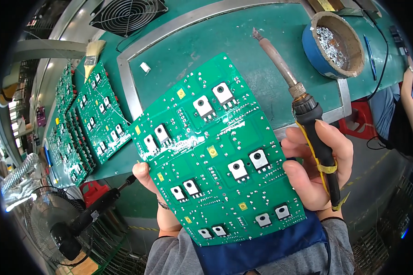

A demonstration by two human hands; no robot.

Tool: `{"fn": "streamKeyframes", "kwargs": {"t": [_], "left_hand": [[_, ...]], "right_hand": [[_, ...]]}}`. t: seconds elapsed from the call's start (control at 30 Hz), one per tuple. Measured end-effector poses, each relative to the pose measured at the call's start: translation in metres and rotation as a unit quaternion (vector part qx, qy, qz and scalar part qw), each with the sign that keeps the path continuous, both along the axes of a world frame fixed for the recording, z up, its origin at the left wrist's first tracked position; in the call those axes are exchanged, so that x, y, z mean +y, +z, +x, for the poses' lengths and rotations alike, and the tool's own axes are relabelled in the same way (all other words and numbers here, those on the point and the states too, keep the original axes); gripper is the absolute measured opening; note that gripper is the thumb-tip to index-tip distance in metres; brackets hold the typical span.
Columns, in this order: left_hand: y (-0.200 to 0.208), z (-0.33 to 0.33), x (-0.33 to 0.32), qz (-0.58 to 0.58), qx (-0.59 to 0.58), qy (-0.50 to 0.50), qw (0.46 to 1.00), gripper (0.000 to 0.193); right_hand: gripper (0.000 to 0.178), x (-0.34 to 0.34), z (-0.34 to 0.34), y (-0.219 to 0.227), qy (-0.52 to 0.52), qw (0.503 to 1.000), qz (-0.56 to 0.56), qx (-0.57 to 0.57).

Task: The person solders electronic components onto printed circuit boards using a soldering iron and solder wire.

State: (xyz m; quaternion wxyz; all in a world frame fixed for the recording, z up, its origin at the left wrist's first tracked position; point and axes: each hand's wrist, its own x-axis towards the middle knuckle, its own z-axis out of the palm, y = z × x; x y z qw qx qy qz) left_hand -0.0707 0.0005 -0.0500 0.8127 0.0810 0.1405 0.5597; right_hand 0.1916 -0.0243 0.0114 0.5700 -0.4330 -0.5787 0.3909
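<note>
A large green circuit board is held up, tilted, in front of me. Pairs of flat transistors and many solder joints cover its visible face. My left hand grips its left edge, the thumb showing and the other fingers hidden behind it. In my right hand is a soldering iron, black-handled with yellow tape, its dark tip pointing up and away from the board. Fingers of that same hand are also close to the board's right edge; whether they press on it I cannot tell.
Several more circuit boards stand at the left beside a brush. A blue round tub of solder scraps sits far right, near a blue pen. Behind is a black fan; another fan stands lower left. Someone's arm shows at right.
</note>
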Motion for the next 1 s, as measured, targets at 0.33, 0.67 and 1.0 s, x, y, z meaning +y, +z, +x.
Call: {"fn": "streamKeyframes", "kwargs": {"t": [0.33,0.67,1.0], "left_hand": [[0.001,-0.014,0.013,-0.021,0.041,0.003,0.999,0.047],[0.008,0.003,0.03,-0.018,0.095,0.006,0.995,0.043],[0.031,-0.002,0.064,-0.01,0.295,-0.024,0.955,0.04]], "right_hand": [[0.066,0.002,-0.004,-0.005,0.017,1.0,0.015,0.02],[0.072,-0.001,-0.009,-0.012,0.015,0.996,0.047,0.078],[0.077,0.015,-0.018,-0.018,0.051,0.996,0.078,0.015]]}}
